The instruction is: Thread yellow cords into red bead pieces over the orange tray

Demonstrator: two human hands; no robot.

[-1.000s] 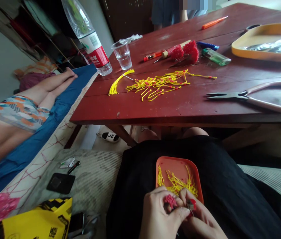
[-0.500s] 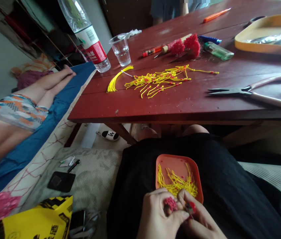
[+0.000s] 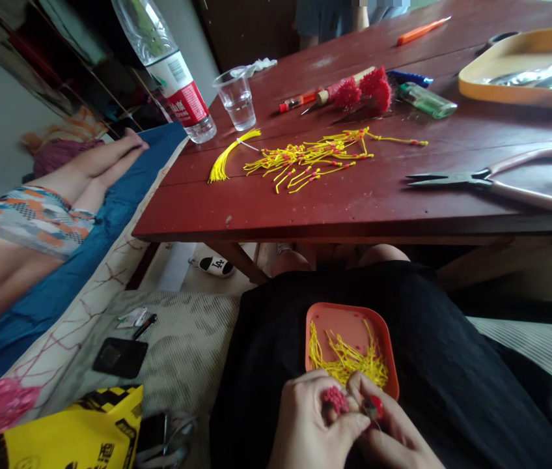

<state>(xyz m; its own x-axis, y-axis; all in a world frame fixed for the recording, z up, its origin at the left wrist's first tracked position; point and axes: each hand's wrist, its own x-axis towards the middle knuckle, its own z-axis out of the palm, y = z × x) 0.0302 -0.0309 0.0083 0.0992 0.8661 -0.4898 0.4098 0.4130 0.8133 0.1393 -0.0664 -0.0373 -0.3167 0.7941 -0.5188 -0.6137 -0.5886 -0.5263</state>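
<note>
Cluster, pinkish-red and knobbly, sits in the curl of my left hand, closed around it so that only its top shows. My right hand, closed too and meeting the left, grips a small shiny red piece with a metallic end; my grip covers the rest, and I can't make out what it is. Just beyond, an orange-red plastic tray with rounded corners rests on the black cloth over my lap, its near part hidden behind my hands, with thin yellow cords inside. On the dark-red wooden table, pink-handled metal pliers run off to the right. The clear plastic bottle loses its top; its red-and-white label is mostly too small to read. Below, a black-and-white shoe reads "LA". Black characters on the glossy yellow bag are cut off.
</note>
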